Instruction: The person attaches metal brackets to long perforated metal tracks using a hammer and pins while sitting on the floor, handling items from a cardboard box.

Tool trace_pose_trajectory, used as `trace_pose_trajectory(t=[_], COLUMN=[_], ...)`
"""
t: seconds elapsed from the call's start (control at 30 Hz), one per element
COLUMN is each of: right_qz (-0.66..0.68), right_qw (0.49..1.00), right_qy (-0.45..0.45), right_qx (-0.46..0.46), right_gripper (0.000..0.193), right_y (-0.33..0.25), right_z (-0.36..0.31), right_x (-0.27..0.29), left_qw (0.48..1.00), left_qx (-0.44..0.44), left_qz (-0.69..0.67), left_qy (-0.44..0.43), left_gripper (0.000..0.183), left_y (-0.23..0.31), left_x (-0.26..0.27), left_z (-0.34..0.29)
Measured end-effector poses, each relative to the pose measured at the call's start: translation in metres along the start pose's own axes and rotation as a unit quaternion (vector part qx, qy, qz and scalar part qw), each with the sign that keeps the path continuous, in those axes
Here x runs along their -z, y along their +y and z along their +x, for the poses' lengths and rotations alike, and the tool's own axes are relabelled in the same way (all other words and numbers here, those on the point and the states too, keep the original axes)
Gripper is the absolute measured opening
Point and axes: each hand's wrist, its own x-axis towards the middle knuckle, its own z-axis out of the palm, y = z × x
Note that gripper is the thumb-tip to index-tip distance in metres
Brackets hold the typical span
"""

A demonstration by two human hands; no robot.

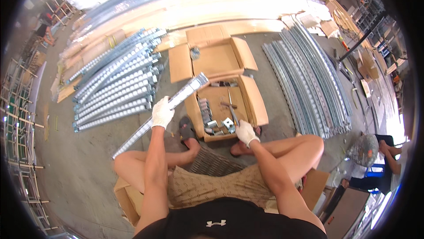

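Note:
My left hand (163, 112), in a white work glove, is closed around a long perforated metal rail (185, 92). The rail slants from beside my left knee up to the near box's left side. My right hand (246, 133), gloved too, grips the handle of a hammer (229, 105) over the near cardboard box (257, 114). Inside that box lie metal brackets (228, 125) and a row of small grey metal parts (205, 110). The fingers of my right hand are partly hidden.
An opened cardboard box (244, 53) stands behind the near one. Perforated rails (119, 86) are stacked at left, more rails (304, 80) at right. Farther back lie long plastic-wrapped bundles (145, 0). Another person (388, 164) sits at right beside a clear plastic bag (363, 150).

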Motion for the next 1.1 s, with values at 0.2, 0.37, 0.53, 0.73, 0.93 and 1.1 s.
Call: trace_pose_trajectory(t=[0.2,0.37,0.53,0.73,0.93,1.1], right_qz=[-0.088,0.165,0.558,0.546,0.103,0.014], right_qw=[0.994,0.985,0.819,0.818,0.988,1.000], right_qy=[0.053,-0.001,-0.067,-0.110,0.083,-0.010], right_qx=[0.043,0.054,-0.114,-0.141,-0.075,-0.015], right_gripper=[0.047,0.051,0.057,0.040,0.042,0.045], right_y=[-0.054,-0.059,-0.096,-0.051,-0.001,-0.002], right_z=[0.020,0.064,0.079,0.091,0.088,0.107], right_x=[-0.019,-0.030,-0.022,0.022,0.054,0.073], left_qw=[0.943,0.811,0.728,0.657,0.556,0.753], left_qx=[0.135,0.086,0.257,0.361,0.627,0.646], left_qz=[-0.033,-0.237,-0.361,-0.463,-0.472,-0.097], left_qy=[0.303,0.528,0.523,0.474,0.273,0.077], left_gripper=[0.048,0.044,0.033,0.041,0.042,0.065], left_y=[0.022,-0.007,-0.110,-0.223,-0.223,-0.168], left_x=[0.235,0.361,0.350,0.112,-0.128,-0.156], left_z=[0.019,-0.006,-0.034,-0.025,-0.071,-0.048])
